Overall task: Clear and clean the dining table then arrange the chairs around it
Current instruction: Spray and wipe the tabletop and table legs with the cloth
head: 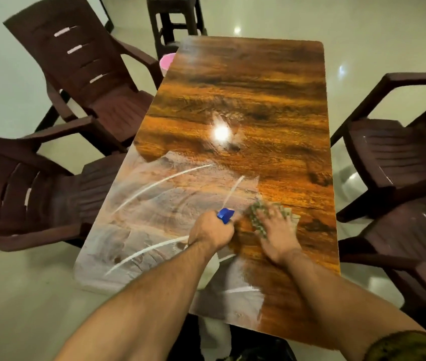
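Wiping the counter point(245, 87) clean.
The left hand point(210, 229) grips a spray bottle point(225, 215). The right hand point(275, 230) presses flat on a cloth point(257, 214) at the near end. Next, I think, rub toward the far end. The chairs point(24, 194) stand away from it, not yet tidy.

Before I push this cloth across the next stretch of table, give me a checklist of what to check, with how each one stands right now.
1. Green patterned cloth pressed on the table under the right hand: ok.
2. White spray bottle with a blue nozzle gripped in the left hand: ok.
3. Glossy wood-grain tabletop free of dishes ahead of the cloth: ok.
4. Far half of the top already wiped: cannot tell, glare hides it.
5. Dark brown plastic chairs arranged round the table: not ok, they stand pulled back and angled.
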